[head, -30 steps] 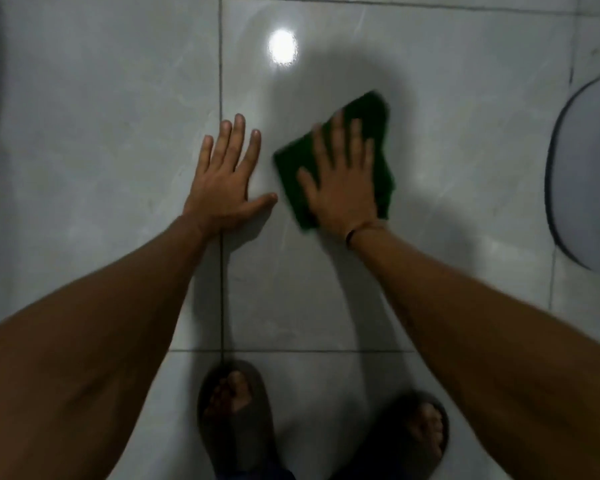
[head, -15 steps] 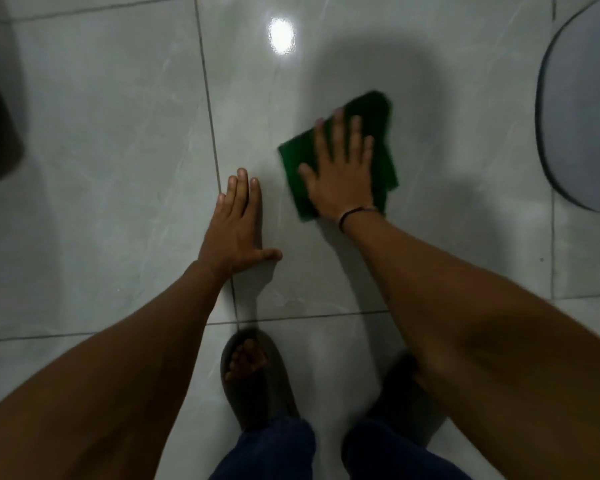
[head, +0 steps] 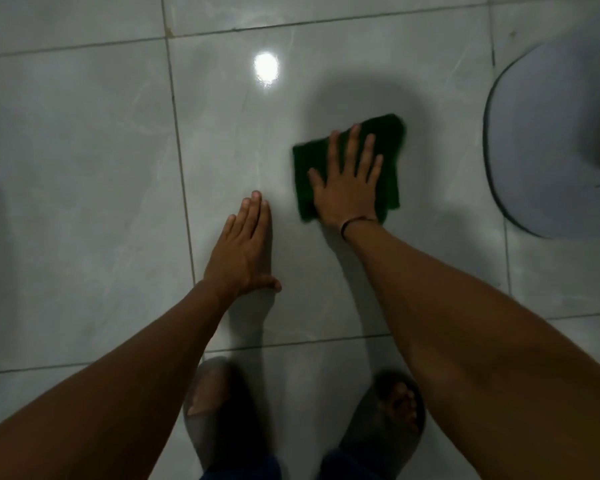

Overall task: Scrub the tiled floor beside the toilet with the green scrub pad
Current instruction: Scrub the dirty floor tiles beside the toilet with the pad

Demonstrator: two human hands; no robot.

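On the grey tiled floor point(head: 84, 174), right of the middle, the green scrub pad point(head: 392, 140) lay flat under the right hand point(head: 347, 188). That hand pressed down on the pad with its palm, the fingers point(head: 352, 140) straight and spread slightly apart rather than curled around it. The fingertips reached almost to the pad's far edge, and green showed past them at the far right corner, along the left beside the thumb, and along the right side of the palm. A thin dark band point(head: 355, 221) circled the right wrist just at the pad's near edge.

The left hand point(head: 243, 247) rested flat on the same tile, nearer the person and apart from the pad, its fingers held together and pointing away, the thumb stuck out toward the right. It touched nothing but the floor.

At the right edge stood the pale curved base of the toilet point(head: 551, 150), near the pad but not touching it. A bright spot of reflected light point(head: 265, 68) shone on the tile beyond the hands. Two feet in dark sandals point(head: 219, 410) stood at the bottom.
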